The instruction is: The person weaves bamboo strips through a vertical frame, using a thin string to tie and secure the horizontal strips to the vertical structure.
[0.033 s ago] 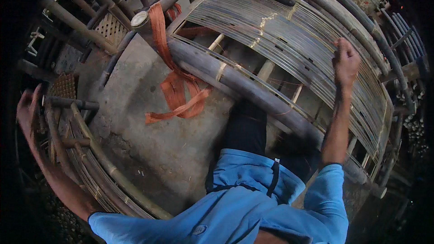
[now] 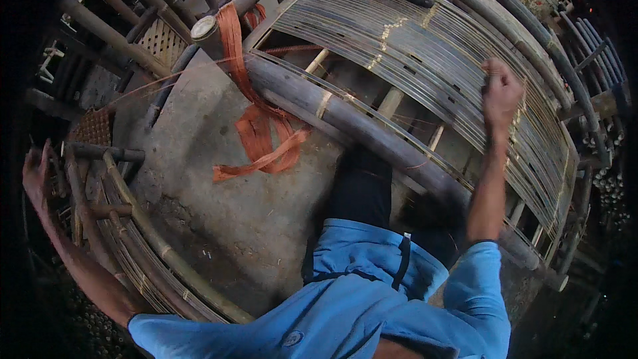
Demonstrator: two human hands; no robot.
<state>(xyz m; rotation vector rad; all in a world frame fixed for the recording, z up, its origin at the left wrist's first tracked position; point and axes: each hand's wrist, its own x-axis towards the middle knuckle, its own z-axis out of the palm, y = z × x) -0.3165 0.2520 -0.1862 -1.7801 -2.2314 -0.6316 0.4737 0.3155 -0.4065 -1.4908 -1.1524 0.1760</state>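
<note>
My left hand (image 2: pixel 36 171) is stretched out to the far left, past a bamboo frame's end. Its fingers are bent upward and seem to pinch, but it is too dark there to see what they hold. A thin reddish strand (image 2: pixel 143 92) runs leftward from the bench toward that hand and fades before reaching it. Closed in a fist, my right hand (image 2: pixel 502 93) is over the slatted bamboo panel (image 2: pixel 425 70) at right; whatever is inside its fingers is hidden. Orange ribbon (image 2: pixel 262 136) drapes over the bench's thick front pole (image 2: pixel 292 93) and down to the floor.
A curved bamboo frame (image 2: pixel 156 242) stands at lower left. Bamboo rails (image 2: pixel 551 43) arch behind the panel. Beyond the bench's left end are bamboo poles (image 2: pixel 113 40) and a woven lattice (image 2: pixel 163 40). Concrete floor (image 2: pixel 199 133) lies between.
My right hand has moved slightly left and nearer over the panel. My left hand has shifted down a little. The thin strand now shows stretched across to the left.
</note>
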